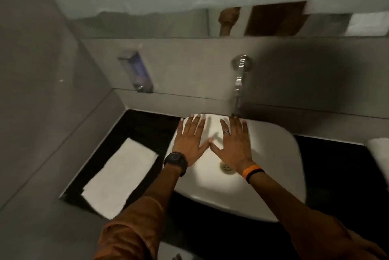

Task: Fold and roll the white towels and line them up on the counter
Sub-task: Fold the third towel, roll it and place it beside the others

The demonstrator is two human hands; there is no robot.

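While both hands, L (190, 141) & R (233, 144), spread flat over glossy rounded basin (280, 154), folded towel (120, 175) lies beside.

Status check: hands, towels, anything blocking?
Left hand and right hand open, spread over the sink, holding nothing. Folded towel flat on counter, unrolled. Nothing blocking.

white sink (280, 148) | wall tap (239, 82) | soap dispenser (139, 72) | mirror (147, 21) above

Both hands (212, 146) spread flat over sink (280, 154); folded towel (120, 175) left, blurred.
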